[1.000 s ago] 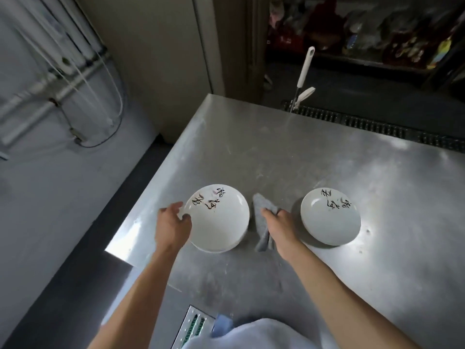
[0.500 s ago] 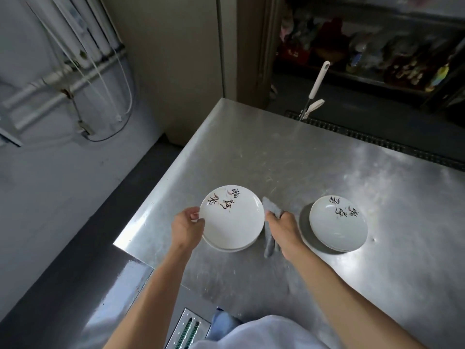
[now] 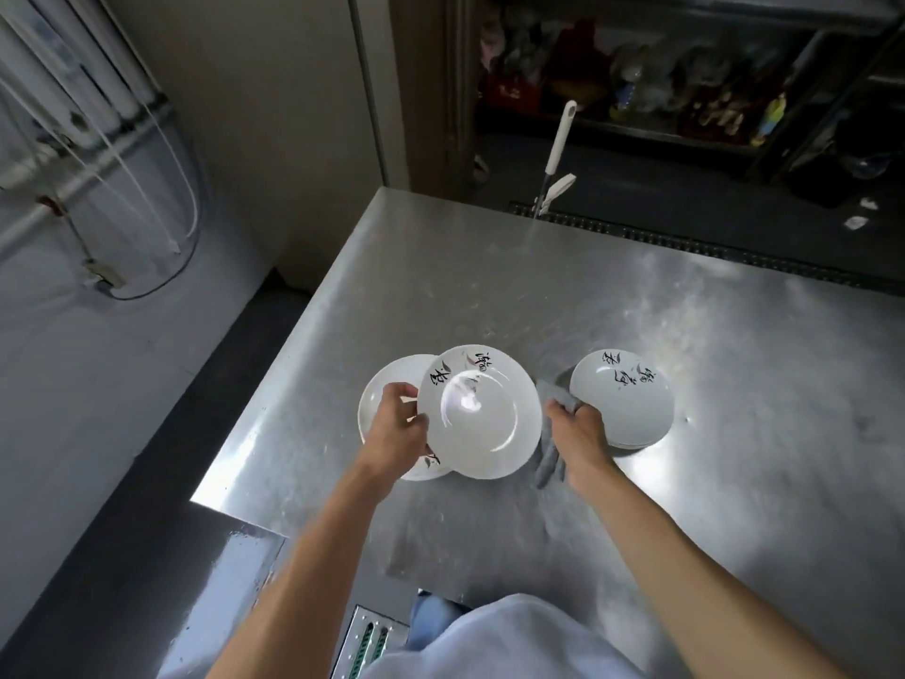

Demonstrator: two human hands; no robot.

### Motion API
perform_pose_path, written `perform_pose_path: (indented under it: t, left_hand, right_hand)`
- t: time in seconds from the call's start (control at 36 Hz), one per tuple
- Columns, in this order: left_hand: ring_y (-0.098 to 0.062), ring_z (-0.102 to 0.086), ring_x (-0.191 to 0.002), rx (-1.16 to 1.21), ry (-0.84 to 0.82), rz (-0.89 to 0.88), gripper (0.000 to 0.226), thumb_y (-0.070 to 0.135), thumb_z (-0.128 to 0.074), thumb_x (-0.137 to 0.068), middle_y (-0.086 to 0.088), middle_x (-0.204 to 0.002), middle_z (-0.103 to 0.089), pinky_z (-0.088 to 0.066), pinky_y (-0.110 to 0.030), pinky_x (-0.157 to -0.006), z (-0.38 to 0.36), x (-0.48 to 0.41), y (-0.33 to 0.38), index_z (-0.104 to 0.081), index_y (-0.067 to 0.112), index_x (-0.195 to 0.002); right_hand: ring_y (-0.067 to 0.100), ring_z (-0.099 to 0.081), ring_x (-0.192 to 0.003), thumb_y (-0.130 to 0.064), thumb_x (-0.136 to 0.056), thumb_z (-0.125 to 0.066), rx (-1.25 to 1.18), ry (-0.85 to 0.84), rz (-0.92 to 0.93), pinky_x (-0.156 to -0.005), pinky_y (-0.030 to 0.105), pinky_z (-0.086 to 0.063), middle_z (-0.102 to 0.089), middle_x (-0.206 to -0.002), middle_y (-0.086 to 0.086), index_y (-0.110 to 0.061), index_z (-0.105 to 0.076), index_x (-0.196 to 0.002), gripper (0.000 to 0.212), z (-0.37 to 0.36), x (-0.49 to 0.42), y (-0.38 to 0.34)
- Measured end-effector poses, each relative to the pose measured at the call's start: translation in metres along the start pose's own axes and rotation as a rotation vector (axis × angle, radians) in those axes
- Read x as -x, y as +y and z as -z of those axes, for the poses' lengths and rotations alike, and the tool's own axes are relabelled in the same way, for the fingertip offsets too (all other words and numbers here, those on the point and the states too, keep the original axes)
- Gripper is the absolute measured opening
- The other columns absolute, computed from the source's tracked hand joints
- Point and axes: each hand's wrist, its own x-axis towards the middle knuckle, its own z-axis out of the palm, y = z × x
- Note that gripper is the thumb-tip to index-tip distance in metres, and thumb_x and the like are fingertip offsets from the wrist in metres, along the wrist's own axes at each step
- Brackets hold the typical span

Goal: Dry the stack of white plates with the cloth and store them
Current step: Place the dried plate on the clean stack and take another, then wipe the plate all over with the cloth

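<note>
– Left hand point(image 3: 399, 423) is clamped on the left rim of a white plate point(image 3: 482, 414), fingers curled over the edge, holding it tilted with its face towards the camera!
– And the right hand point(image 3: 578, 433)?
– Closed tight around a grey cloth point(image 3: 551, 458), knuckles up, sitting between that white plate and the plates further right.
– Give me the big picture.
– Steel table point(image 3: 636, 296) fills the middle of the view, scuffed and glaring under the light. Beyond its far edge there's dark floor with a long drain grate point(image 3: 710, 247), and a dim shelf point(image 3: 685, 115) of blurred goods behind that.
– The plates on the table?
– Left pile point(image 3: 379, 389) sits near the table's left edge. The white plate in the left hand covers its right part, and I can't tell whether the two touch. Right pile point(image 3: 622, 399) lies flat just beside the right hand, with black brush lettering on its far rim. How many plates are in it, I can't tell.
– Same lettering on the white plate?
– Yes, along its far rim, with a bright glare at its centre.
– And the cloth?
– One end pokes out past the fingers toward the right pile, and the other trails down on the hand's near side, by the white plate's rim.
– Anything smaller?
– White handle point(image 3: 560, 139), standing nearly upright past the table's far edge.
</note>
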Motion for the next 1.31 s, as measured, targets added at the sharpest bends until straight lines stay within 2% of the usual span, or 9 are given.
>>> perform_pose_path:
  t: [0.22,0.36,0.56,0.67,0.94,1.06,1.14,1.19,1.31]
  left_hand:
    - [-0.034,-0.067,-0.112,-0.210,-0.219,-0.088,0.059,-0.007,-0.041,-0.083,-0.010,-0.120,-0.072,-0.056,-0.055,-0.093,-0.073,0.013,-0.004,-0.055,0.013,-0.136]
    - [-0.033,-0.071,-0.090,-0.232,-0.309,-0.057,0.051,-0.015,-0.045,-0.073,-0.018,-0.098,-0.072,-0.061,-0.061,-0.068,-0.107,0.018,-0.034,-0.071,0.012,-0.108]
    - [-0.042,-0.067,-0.109,-0.171,-0.304,0.150,0.063,-0.012,-0.048,-0.075,-0.014,-0.115,-0.071,-0.060,-0.064,-0.076,-0.132,0.019,-0.086,-0.061,0.017,-0.130]
    - [-0.040,-0.068,-0.108,-0.123,-0.254,0.200,0.070,0.000,-0.050,-0.064,-0.012,-0.115,-0.072,-0.059,-0.065,-0.080,-0.140,0.019,-0.109,-0.061,0.023,-0.129]
    - [-0.030,-0.062,-0.084,0.177,-0.266,0.415,0.062,0.002,-0.052,-0.063,-0.014,-0.104,-0.071,-0.055,-0.047,-0.079,-0.152,0.031,-0.102,-0.063,0.021,-0.121]
    - [-0.032,-0.064,-0.091,0.194,-0.312,0.394,0.046,-0.008,-0.057,-0.083,-0.017,-0.109,-0.071,-0.055,-0.052,-0.087,-0.156,0.027,-0.099,-0.065,0.027,-0.113]
    - [-0.028,-0.070,-0.087,0.183,-0.319,0.372,0.047,0.003,-0.068,-0.078,-0.014,-0.102,-0.075,-0.061,-0.051,-0.082,-0.155,0.020,-0.097,-0.069,0.028,-0.118]
    - [-0.024,-0.074,-0.081,0.199,-0.304,0.374,0.044,-0.006,-0.059,-0.090,-0.007,-0.094,-0.078,-0.061,-0.041,-0.068,-0.152,0.015,-0.098,-0.071,0.028,-0.116]
    - [-0.028,-0.075,-0.086,0.234,-0.315,0.381,0.057,-0.015,-0.047,-0.091,-0.009,-0.105,-0.077,-0.061,-0.038,-0.063,-0.140,0.008,-0.103,-0.068,0.032,-0.115]
  right_hand:
    - [0.023,-0.068,-0.076,-0.027,-0.099,-0.054,-0.082,0.129,-0.110,-0.053,0.026,-0.049,-0.072,-0.098,0.009,-0.015,-0.065,-0.109,0.019,0.074,0.002,0.056]
    - [0.031,-0.067,-0.081,-0.027,-0.101,-0.049,0.012,0.148,-0.112,-0.055,0.023,-0.043,-0.069,-0.091,0.013,-0.018,-0.064,-0.111,0.020,0.100,0.005,0.095]
    - [0.012,-0.057,-0.071,-0.019,-0.102,-0.048,0.065,0.241,-0.064,-0.073,0.028,-0.043,-0.062,-0.079,0.001,-0.016,-0.059,-0.084,0.021,0.114,0.014,0.125]
    - [0.003,-0.056,-0.072,-0.019,-0.102,-0.049,0.061,0.314,0.005,-0.063,0.021,-0.042,-0.061,-0.079,-0.005,-0.023,-0.057,-0.086,0.019,0.112,0.020,0.126]
    - [0.027,-0.065,-0.088,-0.018,-0.099,-0.050,0.246,0.070,0.059,-0.070,0.031,-0.049,-0.069,-0.095,0.007,-0.019,-0.064,-0.104,0.014,0.071,0.015,0.128]
    - [0.023,-0.049,-0.113,-0.003,-0.088,-0.055,0.603,-0.061,0.350,-0.100,0.049,-0.041,-0.064,-0.114,0.008,-0.015,-0.066,-0.118,0.034,0.044,0.012,0.130]
    - [0.026,-0.049,-0.130,-0.011,-0.094,-0.056,0.689,-0.307,0.454,-0.115,0.033,-0.033,-0.057,-0.138,0.005,-0.021,-0.058,-0.138,0.044,0.037,0.020,0.138]
    - [0.022,-0.055,-0.122,-0.012,-0.098,-0.053,0.670,-0.369,0.517,-0.105,0.017,-0.033,-0.064,-0.130,0.003,-0.022,-0.064,-0.129,0.034,0.043,0.024,0.145]
    - [0.023,-0.056,-0.105,-0.019,-0.093,-0.043,0.788,-0.309,0.634,-0.093,0.028,-0.041,-0.069,-0.107,0.000,-0.026,-0.068,-0.095,0.026,0.067,0.029,0.151]
